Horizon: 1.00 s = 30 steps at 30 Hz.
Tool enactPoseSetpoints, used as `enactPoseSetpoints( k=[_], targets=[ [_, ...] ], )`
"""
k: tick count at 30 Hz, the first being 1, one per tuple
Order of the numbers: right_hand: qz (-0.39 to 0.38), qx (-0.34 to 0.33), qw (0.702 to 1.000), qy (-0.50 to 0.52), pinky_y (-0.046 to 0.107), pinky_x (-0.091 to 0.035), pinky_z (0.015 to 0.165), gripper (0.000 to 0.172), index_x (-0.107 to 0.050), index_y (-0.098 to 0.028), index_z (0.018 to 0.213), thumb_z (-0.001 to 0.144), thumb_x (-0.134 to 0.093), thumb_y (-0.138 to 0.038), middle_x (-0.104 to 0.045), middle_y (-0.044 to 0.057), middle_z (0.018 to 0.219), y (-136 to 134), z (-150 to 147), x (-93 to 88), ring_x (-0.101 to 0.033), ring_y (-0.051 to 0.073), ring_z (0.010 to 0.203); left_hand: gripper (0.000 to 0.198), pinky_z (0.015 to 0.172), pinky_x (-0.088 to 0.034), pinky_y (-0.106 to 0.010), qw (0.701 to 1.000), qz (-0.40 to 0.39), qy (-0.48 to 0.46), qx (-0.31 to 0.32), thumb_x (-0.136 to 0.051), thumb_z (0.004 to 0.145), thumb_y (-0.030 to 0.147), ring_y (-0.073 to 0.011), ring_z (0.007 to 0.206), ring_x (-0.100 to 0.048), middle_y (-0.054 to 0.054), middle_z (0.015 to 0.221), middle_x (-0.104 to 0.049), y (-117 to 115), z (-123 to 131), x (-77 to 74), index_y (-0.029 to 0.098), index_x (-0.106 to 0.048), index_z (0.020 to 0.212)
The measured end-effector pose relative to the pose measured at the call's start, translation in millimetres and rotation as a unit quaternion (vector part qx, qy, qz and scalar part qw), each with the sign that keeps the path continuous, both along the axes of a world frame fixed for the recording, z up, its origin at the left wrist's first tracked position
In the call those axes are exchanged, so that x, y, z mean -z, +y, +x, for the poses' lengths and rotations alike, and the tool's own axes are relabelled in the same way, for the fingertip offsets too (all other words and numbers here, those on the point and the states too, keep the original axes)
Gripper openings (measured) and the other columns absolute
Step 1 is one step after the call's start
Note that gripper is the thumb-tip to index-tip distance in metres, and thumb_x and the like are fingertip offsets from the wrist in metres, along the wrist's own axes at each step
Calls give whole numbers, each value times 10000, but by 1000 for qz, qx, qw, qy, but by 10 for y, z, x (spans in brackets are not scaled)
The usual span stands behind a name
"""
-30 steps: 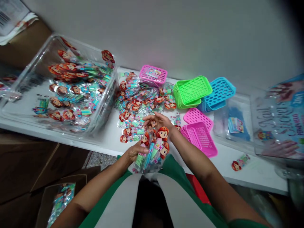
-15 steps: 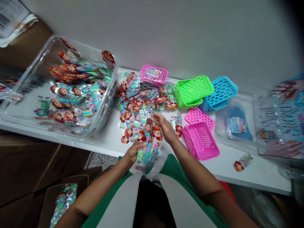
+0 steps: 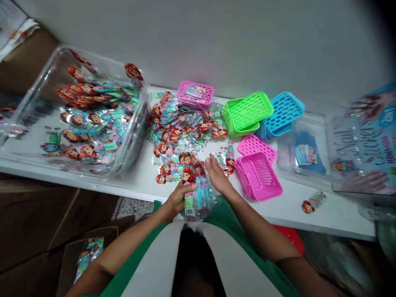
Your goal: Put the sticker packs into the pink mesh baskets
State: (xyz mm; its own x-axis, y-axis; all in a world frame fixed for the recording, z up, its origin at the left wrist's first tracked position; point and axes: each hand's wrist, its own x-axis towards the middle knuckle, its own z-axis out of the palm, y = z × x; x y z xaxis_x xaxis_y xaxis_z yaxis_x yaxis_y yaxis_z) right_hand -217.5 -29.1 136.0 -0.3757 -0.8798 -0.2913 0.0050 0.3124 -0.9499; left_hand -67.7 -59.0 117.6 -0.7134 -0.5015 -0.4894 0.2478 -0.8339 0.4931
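My left hand (image 3: 179, 195) is closed around a bunch of clear plastic packets (image 3: 198, 194) printed with a red-haired cartoon girl, its thumb across the front one. Held upright near my body, the bunch stands at the table's front edge. My right hand (image 3: 216, 175) is beside the bunch on its right, fingers stretched and pointing up and away; whether it touches the packets I cannot tell. Beyond both hands lies a loose pile of the same packets (image 3: 176, 132) on the white table (image 3: 148, 165).
A large clear bin (image 3: 114, 171) with many packets stands at left. Pink baskets (image 3: 262, 177), green baskets (image 3: 250, 113) and blue baskets (image 3: 283, 113) are stacked at right. A "Nail Stickers" box (image 3: 365, 152) is far right, near a single packet (image 3: 313, 202). Cardboard boxes (image 3: 27, 218) sit below left.
The packets in my left hand are bunched closer together and turned slightly. My right hand has moved down, closer alongside them. The whole view has shifted a little.
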Motion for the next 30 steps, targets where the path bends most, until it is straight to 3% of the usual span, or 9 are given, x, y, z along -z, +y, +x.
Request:
enactPoseSetpoints(
  k=[4, 6, 10, 13, 17, 21, 24, 27, 30],
  targets=[
    [-3, -55, 995, -79, 463, -210, 1156, 614, -487, -267, 1359, 901, -376, -661, -441, 41, 1422, 314, 112, 87, -325, 248, 1360, 635, 839, -524, -414, 1000, 1, -17, 14, -756, 648, 163, -283, 875, -692, -108, 977, -727, 86, 26, 10, 139, -549, 1248],
    [-17, -54, 993, -104, 472, -285, 1122, 592, -513, -247, 1330, 884, -458, -632, -495, 59, 1373, 398, 164, 85, -387, 265, 1319, 610, 835, -520, -400, 999, -15, -42, 12, -762, 639, 170, -279, 871, -690, -100, 957, -729, 126, -12, 8, 138, -576, 1220],
    [-86, -96, 974, -186, 448, -408, 1034, 666, -505, -206, 1311, 746, -732, -477, -586, 82, 1257, 343, 104, 56, -532, 275, 1172, 590, 841, -506, -377, 993, -67, -96, -21, -788, 602, 193, -274, 866, -681, -95, 910, -731, 65, -234, -43, 111, -619, 1160],
    [-126, -114, 959, -226, 442, -420, 1017, 668, -542, -191, 1253, 667, -802, -379, -619, 76, 1198, 241, -25, 57, -570, 270, 1108, 561, 858, -490, -376, 991, -102, -85, -21, -791, 613, 217, -275, 893, -670, -97, 917, -728, -42, -390, -133, 98, -631, 1137],
    [-118, -132, 956, -233, 449, -429, 1002, 621, -572, -176, 1211, 649, -805, -300, -622, 83, 1186, 343, -65, 42, -578, 277, 1094, 529, 918, -454, -364, 985, -164, -52, 1, -783, 657, 236, -277, 1011, -634, -94, 1020, -712, 38, -331, -250, 124, -625, 1149],
    [-87, -99, 967, -220, 449, -438, 989, 585, -582, -178, 1201, 653, -780, -228, -641, 79, 1146, 575, 59, 40, -573, 284, 1108, 570, 979, -419, -350, 983, -170, -63, 11, -752, 716, 267, -254, 1114, -588, -109, 1174, -656, 260, -225, -247, 159, -557, 1241],
    [-86, -64, 971, -213, 457, -444, 979, 533, -605, -181, 1175, 666, -759, -220, -659, 68, 1103, 646, 72, 62, -601, 278, 1055, 658, 999, -408, -372, 976, -202, -80, 17, -745, 730, 298, -255, 1136, -570, -113, 1222, -626, 304, -361, -232, 176, -478, 1319],
    [-116, -28, 973, -199, 451, -459, 961, 526, -634, -197, 1136, 637, -790, -257, -667, 55, 1083, 726, -161, 51, -619, 270, 1006, 778, 1037, -379, -412, 963, -246, -80, 72, -750, 721, 352, -267, 1181, -536, -118, 1280, -584, 283, -671, -257, 197, -381, 1388],
    [-131, 11, 974, -184, 434, -466, 952, 556, -632, -200, 1144, 625, -808, -293, -659, 63, 1112, 937, -704, -15, -612, 266, 1020, 795, 1089, -316, -422, 937, -306, -54, 157, -700, 750, 450, -275, 1300, -420, -123, 1386, -488, 276, -1034, -250, 217, -331, 1415]
  ],
)
